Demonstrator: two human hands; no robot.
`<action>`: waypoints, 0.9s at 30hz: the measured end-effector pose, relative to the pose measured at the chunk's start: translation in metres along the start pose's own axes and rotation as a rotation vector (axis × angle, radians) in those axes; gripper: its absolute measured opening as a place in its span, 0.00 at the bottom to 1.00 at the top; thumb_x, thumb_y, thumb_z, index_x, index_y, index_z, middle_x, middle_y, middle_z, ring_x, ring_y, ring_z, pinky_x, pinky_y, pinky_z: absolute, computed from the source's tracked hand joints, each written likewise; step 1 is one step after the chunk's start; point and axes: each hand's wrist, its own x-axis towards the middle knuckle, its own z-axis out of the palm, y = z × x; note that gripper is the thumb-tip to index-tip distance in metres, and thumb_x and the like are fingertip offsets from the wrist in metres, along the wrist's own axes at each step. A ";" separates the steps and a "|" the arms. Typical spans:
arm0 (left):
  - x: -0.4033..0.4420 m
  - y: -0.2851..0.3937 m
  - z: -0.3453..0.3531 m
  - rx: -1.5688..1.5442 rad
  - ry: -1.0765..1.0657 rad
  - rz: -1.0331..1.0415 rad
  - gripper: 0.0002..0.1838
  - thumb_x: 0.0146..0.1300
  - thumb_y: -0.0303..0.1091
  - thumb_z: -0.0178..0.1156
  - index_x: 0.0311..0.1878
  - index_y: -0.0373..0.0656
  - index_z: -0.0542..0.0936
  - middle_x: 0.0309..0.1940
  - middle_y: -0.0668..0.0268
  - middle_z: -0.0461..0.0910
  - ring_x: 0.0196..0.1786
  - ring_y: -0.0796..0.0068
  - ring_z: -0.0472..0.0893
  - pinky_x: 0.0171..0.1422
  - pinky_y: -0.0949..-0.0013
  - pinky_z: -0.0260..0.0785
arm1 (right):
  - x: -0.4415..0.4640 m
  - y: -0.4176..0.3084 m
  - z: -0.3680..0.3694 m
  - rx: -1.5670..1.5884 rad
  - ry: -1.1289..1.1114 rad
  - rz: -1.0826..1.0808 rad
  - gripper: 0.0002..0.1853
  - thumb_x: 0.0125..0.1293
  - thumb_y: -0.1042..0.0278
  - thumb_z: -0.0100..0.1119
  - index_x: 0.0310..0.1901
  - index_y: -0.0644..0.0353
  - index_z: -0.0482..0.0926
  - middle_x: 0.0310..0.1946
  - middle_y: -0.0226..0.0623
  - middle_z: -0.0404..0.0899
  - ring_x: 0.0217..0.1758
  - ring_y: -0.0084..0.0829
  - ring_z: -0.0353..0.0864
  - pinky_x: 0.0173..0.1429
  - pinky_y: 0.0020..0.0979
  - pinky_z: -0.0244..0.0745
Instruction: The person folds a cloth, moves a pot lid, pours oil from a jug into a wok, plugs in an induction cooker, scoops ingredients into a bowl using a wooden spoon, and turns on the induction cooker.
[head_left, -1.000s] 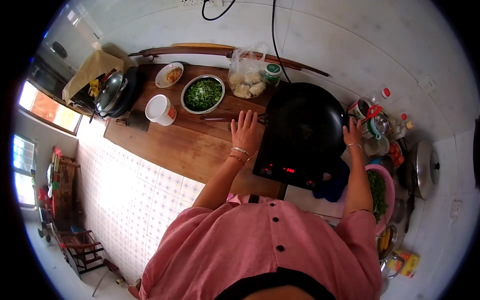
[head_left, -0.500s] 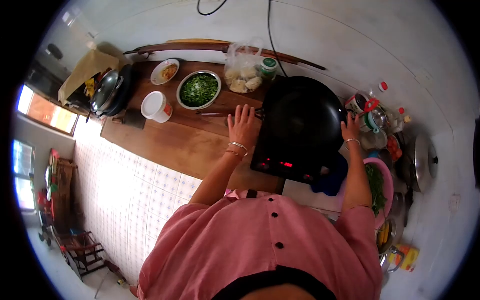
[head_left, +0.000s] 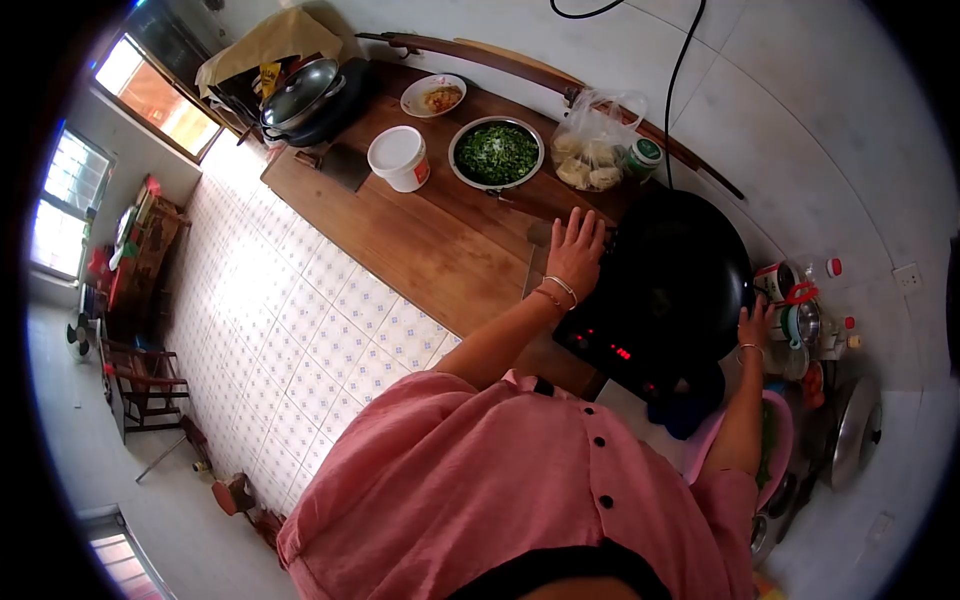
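A black wok [head_left: 685, 275] sits on a black induction cooker [head_left: 600, 345] with lit red digits. At the wok's left side, my left hand [head_left: 575, 258] is open, fingers spread, near the handle; whether it touches is unclear. My right hand [head_left: 755, 328] is at the wok's right side, close to the other handle, with thumb and fingers apart. Neither hand visibly holds anything. Left of the wok stand a metal bowl of chopped greens [head_left: 497, 152], a lidded white tub [head_left: 400, 160] and a bag of pale dough-like pieces [head_left: 588, 160].
A plate with some food [head_left: 433, 96] and a lidded pan [head_left: 302, 98] stand farther left on the wooden counter [head_left: 420, 240]. Bottles and jars [head_left: 805, 300] crowd the right side. A pink basin [head_left: 778, 445] and dark blue cloth [head_left: 688, 405] lie nearer my body.
My view has turned, so the counter and wok appear farther right and tilted. Both hands stay beside the wok, still open.
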 end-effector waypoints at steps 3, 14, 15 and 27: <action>-0.001 -0.002 0.000 -0.013 0.006 -0.002 0.29 0.58 0.38 0.55 0.63 0.41 0.64 0.66 0.59 0.58 0.71 0.55 0.53 0.70 0.44 0.44 | 0.006 0.009 0.008 0.006 0.038 -0.059 0.32 0.65 0.53 0.49 0.69 0.50 0.56 0.70 0.56 0.42 0.73 0.53 0.44 0.72 0.44 0.47; -0.006 -0.005 0.002 -0.058 -0.021 0.013 0.34 0.52 0.37 0.57 0.65 0.44 0.62 0.66 0.62 0.58 0.71 0.57 0.52 0.70 0.43 0.44 | 0.003 -0.005 0.000 -0.055 0.054 0.010 0.33 0.64 0.50 0.50 0.69 0.49 0.56 0.70 0.54 0.44 0.71 0.52 0.48 0.71 0.46 0.47; -0.005 -0.004 -0.002 -0.043 -0.025 0.005 0.30 0.57 0.38 0.54 0.64 0.44 0.64 0.66 0.61 0.60 0.71 0.56 0.53 0.70 0.43 0.44 | 0.003 -0.005 0.001 -0.061 0.059 -0.002 0.33 0.64 0.50 0.50 0.69 0.49 0.56 0.70 0.54 0.44 0.72 0.52 0.48 0.72 0.45 0.46; 0.000 -0.004 -0.006 -0.030 -0.104 0.020 0.34 0.53 0.37 0.56 0.66 0.44 0.62 0.68 0.60 0.56 0.72 0.55 0.50 0.71 0.43 0.41 | -0.021 -0.018 -0.012 0.020 0.094 -0.019 0.32 0.64 0.52 0.51 0.68 0.49 0.57 0.70 0.55 0.44 0.72 0.52 0.45 0.72 0.48 0.44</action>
